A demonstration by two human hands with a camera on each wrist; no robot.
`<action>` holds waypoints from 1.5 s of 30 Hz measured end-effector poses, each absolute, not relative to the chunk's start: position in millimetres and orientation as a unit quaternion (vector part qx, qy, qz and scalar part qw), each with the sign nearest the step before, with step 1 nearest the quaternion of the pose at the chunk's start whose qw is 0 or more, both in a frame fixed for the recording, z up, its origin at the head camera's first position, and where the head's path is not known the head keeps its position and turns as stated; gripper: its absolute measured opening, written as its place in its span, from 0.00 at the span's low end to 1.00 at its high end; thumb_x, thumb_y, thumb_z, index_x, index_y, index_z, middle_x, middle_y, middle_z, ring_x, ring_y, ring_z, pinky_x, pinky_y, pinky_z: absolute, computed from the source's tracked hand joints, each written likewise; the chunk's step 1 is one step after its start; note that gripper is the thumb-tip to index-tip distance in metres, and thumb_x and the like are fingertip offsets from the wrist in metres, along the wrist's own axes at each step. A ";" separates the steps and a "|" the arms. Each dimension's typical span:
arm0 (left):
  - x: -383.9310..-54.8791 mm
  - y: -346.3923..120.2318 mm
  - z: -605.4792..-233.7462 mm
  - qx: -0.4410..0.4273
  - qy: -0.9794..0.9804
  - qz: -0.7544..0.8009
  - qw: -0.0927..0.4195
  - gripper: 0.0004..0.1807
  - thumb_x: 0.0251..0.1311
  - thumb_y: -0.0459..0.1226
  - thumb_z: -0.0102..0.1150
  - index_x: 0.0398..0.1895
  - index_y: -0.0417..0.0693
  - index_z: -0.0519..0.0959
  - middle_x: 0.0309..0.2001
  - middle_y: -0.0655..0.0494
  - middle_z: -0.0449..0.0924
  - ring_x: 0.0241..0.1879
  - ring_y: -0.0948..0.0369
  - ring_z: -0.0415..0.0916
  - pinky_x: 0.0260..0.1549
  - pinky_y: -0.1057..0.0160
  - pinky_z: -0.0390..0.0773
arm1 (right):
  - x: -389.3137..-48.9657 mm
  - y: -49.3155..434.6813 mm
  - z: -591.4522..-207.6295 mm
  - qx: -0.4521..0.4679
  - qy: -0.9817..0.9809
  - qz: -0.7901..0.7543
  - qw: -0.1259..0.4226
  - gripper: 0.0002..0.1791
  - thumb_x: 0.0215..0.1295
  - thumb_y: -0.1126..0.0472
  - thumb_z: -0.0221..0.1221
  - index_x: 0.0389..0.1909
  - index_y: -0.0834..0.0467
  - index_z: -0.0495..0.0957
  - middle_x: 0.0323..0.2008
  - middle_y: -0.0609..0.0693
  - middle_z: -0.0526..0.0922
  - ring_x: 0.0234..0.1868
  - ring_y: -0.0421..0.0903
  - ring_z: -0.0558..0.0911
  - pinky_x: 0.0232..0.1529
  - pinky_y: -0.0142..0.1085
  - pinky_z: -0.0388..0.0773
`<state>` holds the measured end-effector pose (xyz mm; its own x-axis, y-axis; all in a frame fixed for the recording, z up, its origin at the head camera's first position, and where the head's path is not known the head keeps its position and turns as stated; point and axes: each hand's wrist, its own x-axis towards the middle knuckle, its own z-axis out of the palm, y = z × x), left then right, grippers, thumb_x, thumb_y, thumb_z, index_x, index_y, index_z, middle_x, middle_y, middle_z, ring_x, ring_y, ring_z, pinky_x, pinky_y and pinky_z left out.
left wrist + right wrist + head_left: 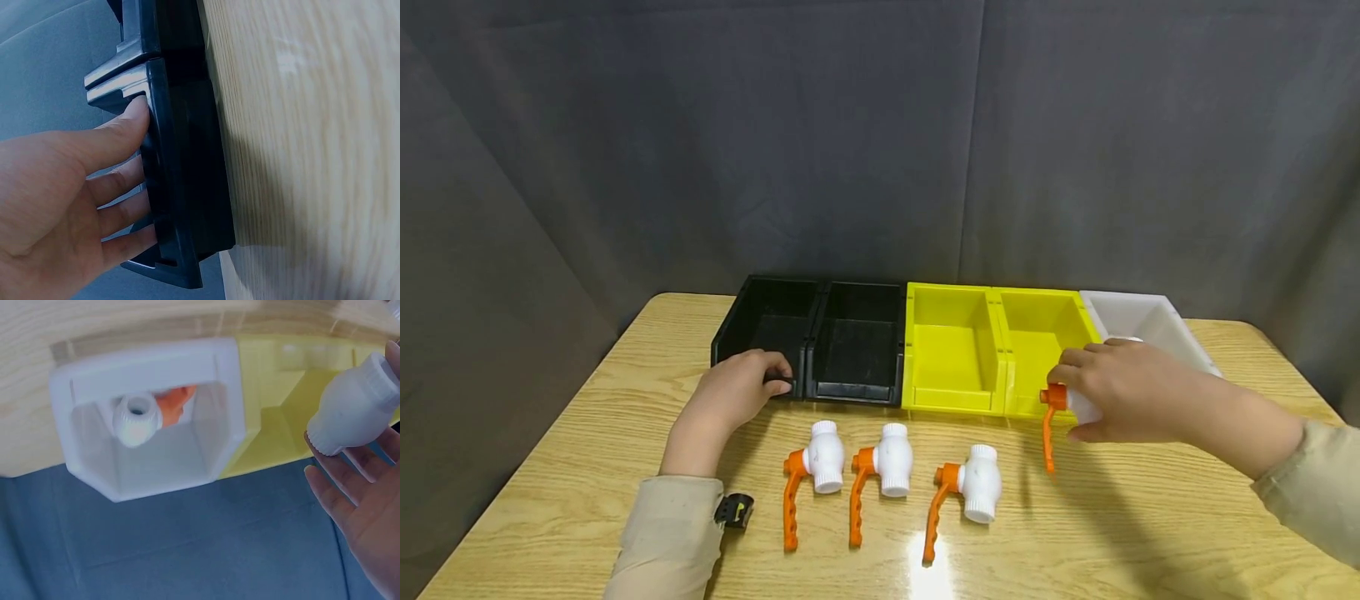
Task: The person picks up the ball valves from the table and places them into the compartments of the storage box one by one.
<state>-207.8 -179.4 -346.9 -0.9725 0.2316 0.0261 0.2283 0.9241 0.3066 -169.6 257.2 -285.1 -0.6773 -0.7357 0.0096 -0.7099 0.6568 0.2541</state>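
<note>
Your right grip (1123, 390) holds a white ball valve (353, 409) at frame right; guide its orange handle (1048, 442) clear of the rightmost yellow bin (1037, 318). Your left grip (737, 390) pinches the leftmost black bin (782, 327).

Ball valves (895, 460): smooth white plastic, ridged ends (823, 427), orange plastic handles (856, 508). Black bins (853, 390), yellow bins (955, 400), white bin (144, 372) along far edge of tabletop (550, 467) — smooth plastic, black ones glossy. Tabletop wood-grained, shiny toward near edge. Curtain (850, 150) — matt cloth.
</note>
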 end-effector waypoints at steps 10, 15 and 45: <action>-206.6 -177.6 -344.4 0.117 0.981 0.157 0.006 0.06 0.64 0.39 0.64 0.42 0.50 0.84 0.43 0.51 0.83 0.40 0.53 0.78 0.43 0.48 0.77 | -193.6 267.4 -280.1 0.368 -0.920 -0.122 0.050 0.30 0.40 0.44 0.78 0.42 0.56 0.82 0.38 0.46 0.81 0.33 0.46 0.81 0.38 0.44 0.81; -206.4 -178.5 -344.3 0.118 0.981 0.156 0.005 0.07 0.64 0.39 0.64 0.42 0.50 0.83 0.43 0.51 0.83 0.40 0.53 0.78 0.43 0.48 0.77 | -204.2 269.4 -279.7 0.359 -0.924 -0.120 0.051 0.28 0.42 0.44 0.77 0.41 0.56 0.82 0.37 0.46 0.81 0.34 0.47 0.81 0.38 0.45 0.81; -210.2 -180.1 -348.3 0.117 0.981 0.152 0.002 0.07 0.64 0.39 0.64 0.43 0.49 0.83 0.43 0.51 0.83 0.40 0.53 0.78 0.43 0.48 0.77 | -255.8 253.9 -282.9 0.279 -0.955 -0.090 -0.039 0.24 0.49 0.50 0.75 0.44 0.57 0.83 0.37 0.48 0.81 0.34 0.50 0.80 0.43 0.55 0.79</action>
